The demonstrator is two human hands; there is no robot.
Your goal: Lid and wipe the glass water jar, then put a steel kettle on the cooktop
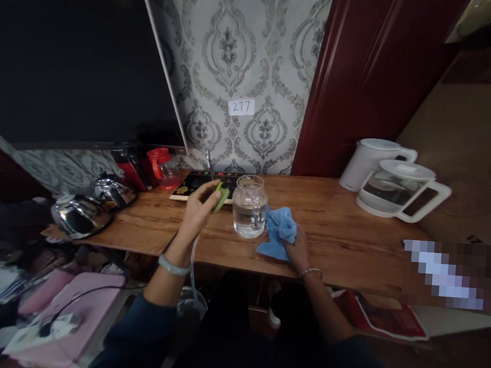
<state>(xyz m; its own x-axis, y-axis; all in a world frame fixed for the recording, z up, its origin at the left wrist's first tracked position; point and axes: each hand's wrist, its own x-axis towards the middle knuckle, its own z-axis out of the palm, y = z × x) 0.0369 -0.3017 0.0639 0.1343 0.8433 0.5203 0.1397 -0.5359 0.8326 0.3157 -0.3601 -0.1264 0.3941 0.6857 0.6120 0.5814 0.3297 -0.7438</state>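
My left hand (200,203) pinched a small yellow-green item (221,199) of uncertain kind between thumb and fingers, just left of the jar. My right hand (299,252) gripped a bunched light-blue cloth (280,231), its fingertips lost in the folds. The round clear glass jar (249,209), partly filled with clear liquid, stood upright on the brown wood-grain table (350,247), between both hands; whether the cloth touched it, I could not tell.

Assessment: the jar would be heavy for its size, rigid, breakable and slippery if wet; the sound hold was both palms around the body, below the neck. The cloth was soft and light, safe to grasp anywhere.

Clearances: the black flat cooktop (190,186) closed off the rear and the table's front edge lay near. Open wood ran rightward to the white-handled glass kettle (392,188), the best room for moving.
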